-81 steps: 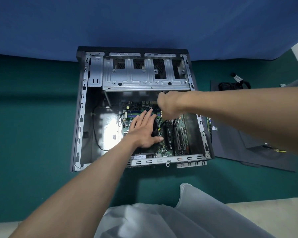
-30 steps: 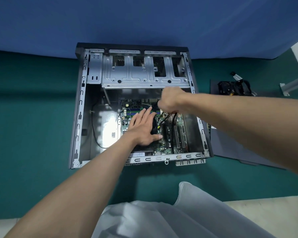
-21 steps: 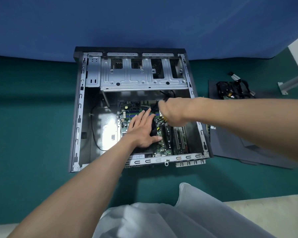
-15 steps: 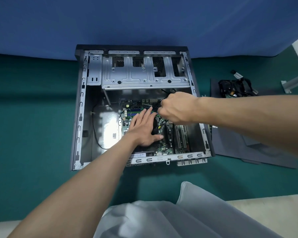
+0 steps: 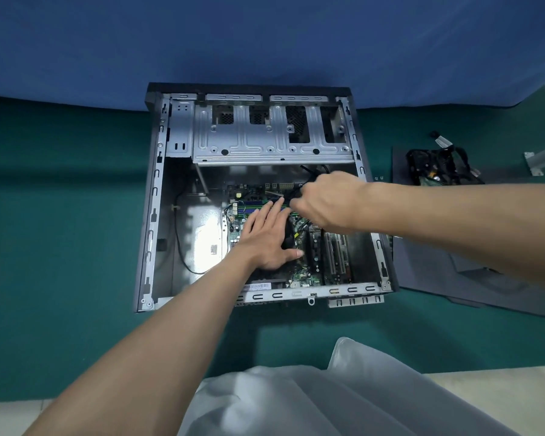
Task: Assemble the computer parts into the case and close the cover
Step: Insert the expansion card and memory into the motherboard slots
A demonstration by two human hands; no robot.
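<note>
The open computer case (image 5: 153, 215) lies flat on the green surface, with the green motherboard (image 5: 306, 272) inside it. My left hand (image 5: 265, 237) rests flat, fingers spread, on a black part (image 5: 288, 236) over the board; most of that part is hidden under the palm. My right hand (image 5: 328, 202) hovers just above and right of it, fingers pinched on a black cable (image 5: 310, 173) that loops up toward the silver drive cage (image 5: 265, 136).
The dark side cover (image 5: 453, 272) lies flat to the right of the case. A black component with tangled cables (image 5: 438, 165) sits on its far end. A blue cloth wall (image 5: 265, 42) stands behind the case. White fabric (image 5: 296, 398) lies in the foreground.
My right hand has shifted about near the top of the motherboard, drawing the black cable slightly up and right. My left hand has stayed pressed on the black part.
</note>
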